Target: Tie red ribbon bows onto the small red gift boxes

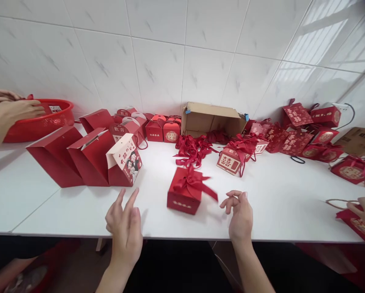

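Observation:
A small red gift box [182, 198] with a ribbon bow [191, 182] tied on top sits near the table's front edge, between my two hands and touched by neither. To its left, my left hand [125, 226] is raised with the fingers apart and nothing in it. On the other side my right hand [240, 213] hovers close to the ribbon's tail, its fingers loosely bent and holding nothing. Behind the box lies a pile of loose red ribbons [193, 148]. A row of red paper boxes [89, 156] stands beyond my left hand; the nearest has a cartoon couple printed on it.
An open cardboard box [213, 118] lies against the tiled wall. Finished-looking ribboned boxes [231, 159] and patterned red bags [295, 140] crowd the right side. Co-workers' hands reach into a red basket [69, 112] at left and hold a red bag [353, 221] at right.

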`<action>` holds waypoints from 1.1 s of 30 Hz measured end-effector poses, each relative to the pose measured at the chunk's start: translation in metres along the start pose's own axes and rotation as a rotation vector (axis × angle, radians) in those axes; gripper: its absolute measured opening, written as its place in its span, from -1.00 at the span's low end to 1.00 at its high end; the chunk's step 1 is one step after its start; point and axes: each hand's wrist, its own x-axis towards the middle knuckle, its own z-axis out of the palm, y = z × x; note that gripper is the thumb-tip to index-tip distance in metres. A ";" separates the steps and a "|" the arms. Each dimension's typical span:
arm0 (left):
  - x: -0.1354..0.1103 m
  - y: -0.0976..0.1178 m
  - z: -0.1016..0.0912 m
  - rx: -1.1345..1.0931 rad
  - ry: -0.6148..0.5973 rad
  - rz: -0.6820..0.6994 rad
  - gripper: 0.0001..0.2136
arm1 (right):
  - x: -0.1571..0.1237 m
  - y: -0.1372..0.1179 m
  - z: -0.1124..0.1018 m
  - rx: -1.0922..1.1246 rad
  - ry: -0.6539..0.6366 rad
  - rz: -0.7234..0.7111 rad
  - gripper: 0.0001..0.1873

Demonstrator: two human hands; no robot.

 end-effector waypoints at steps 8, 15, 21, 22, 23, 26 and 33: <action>-0.016 0.018 0.006 -0.147 -0.208 0.291 -0.60 | 0.002 0.011 0.006 0.009 -0.196 0.108 -0.45; 0.018 0.002 0.009 0.125 -0.071 0.070 -0.57 | 0.005 0.007 0.002 0.065 -0.191 0.162 -0.46; -0.012 0.013 -0.005 -0.096 -0.036 0.333 -0.76 | 0.000 0.010 -0.005 0.154 -0.097 0.175 -0.49; -0.019 0.017 -0.003 -0.099 -0.090 0.379 -0.75 | -0.002 0.010 -0.002 0.147 -0.117 0.167 -0.48; -0.023 0.020 0.000 -0.079 -0.141 0.403 -0.74 | -0.003 0.010 0.002 0.136 -0.135 0.156 -0.47; -0.015 0.019 0.005 0.093 -0.160 0.306 -0.67 | -0.010 0.008 0.008 0.082 -0.170 0.129 -0.44; 0.024 -0.001 -0.019 0.087 0.210 0.097 -0.51 | -0.012 0.011 -0.015 -0.012 0.080 -0.006 -0.58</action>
